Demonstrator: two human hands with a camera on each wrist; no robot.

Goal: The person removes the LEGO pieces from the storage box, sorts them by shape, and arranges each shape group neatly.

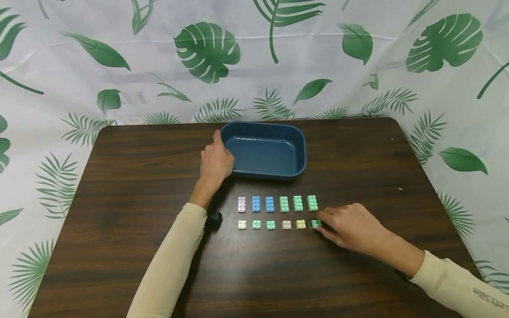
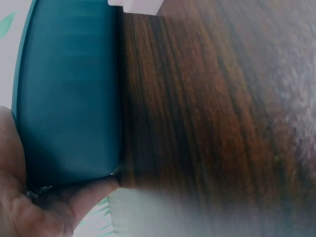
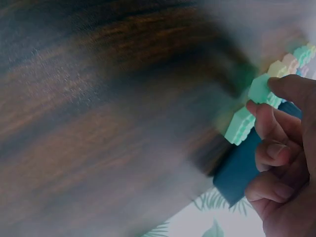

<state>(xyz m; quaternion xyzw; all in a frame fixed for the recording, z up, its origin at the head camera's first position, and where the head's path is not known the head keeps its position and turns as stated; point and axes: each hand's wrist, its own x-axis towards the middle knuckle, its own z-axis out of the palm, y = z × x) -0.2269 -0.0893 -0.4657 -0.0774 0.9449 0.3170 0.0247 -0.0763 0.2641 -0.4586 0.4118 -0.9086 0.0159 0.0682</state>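
Note:
My left hand (image 1: 216,161) holds the left end of a dark blue rectangular tub (image 1: 262,172), one finger pointing along the rim. In the left wrist view, fingers (image 2: 94,197) lie against the tub's end wall. My right hand (image 1: 351,225) pinches a small green toy brick (image 1: 316,223) between thumb and fingertips, at the right end of the front row. The right wrist view shows that brick (image 3: 259,89) beside a longer green brick (image 3: 239,126). Whether it touches the table is unclear.
Several small bricks (image 1: 286,225), yellow, green and pinkish, make the front row. Behind them runs a row of longer bricks (image 1: 269,204), lilac, blue and green. All stand on the dark wooden table (image 1: 151,176). A leaf-patterned cloth (image 1: 254,79) hangs behind its edge.

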